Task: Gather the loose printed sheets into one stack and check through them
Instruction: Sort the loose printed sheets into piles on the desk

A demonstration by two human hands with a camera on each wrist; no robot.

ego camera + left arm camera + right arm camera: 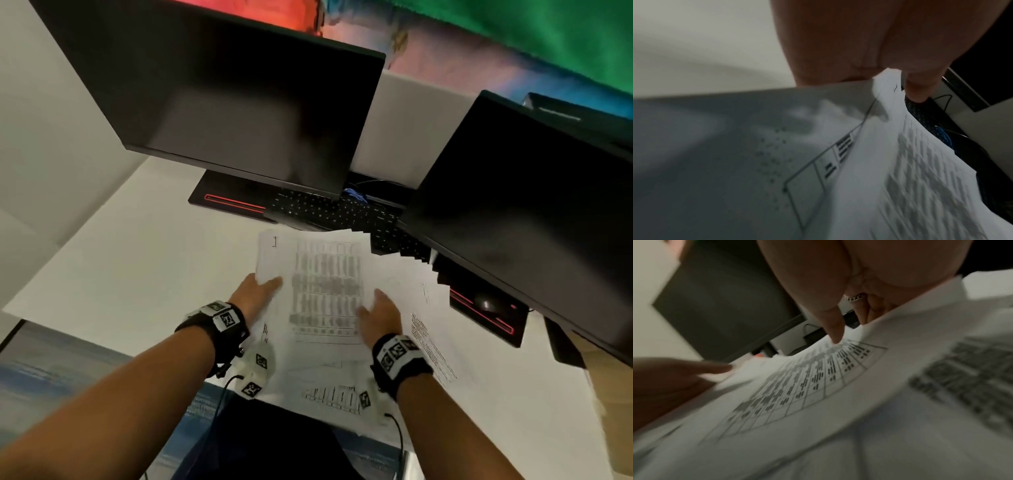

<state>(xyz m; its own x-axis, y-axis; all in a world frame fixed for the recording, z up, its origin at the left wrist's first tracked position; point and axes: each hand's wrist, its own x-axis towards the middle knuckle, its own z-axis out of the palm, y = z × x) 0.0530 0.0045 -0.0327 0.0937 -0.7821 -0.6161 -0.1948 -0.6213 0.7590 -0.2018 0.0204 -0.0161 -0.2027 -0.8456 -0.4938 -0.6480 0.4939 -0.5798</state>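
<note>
The printed sheets (325, 274) lie fanned on the table (154, 274), near the keyboard (325, 209). Their left edge is pinched by the left hand (260, 293) and their right edge by the right hand (380, 317), with the fingers (861, 313) clamped on the paper. Both edges should be pushed inward evenly, so that no lower sheet is left behind.

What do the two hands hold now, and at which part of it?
The top printed sheet: the left hand pinches its left edge, the right hand grips its right edge, thumb on top.

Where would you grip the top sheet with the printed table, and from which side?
By its blank left margin, from the left, thumb on top: the table sheet is raised off the pile there, where the left hand pinches it.
</note>
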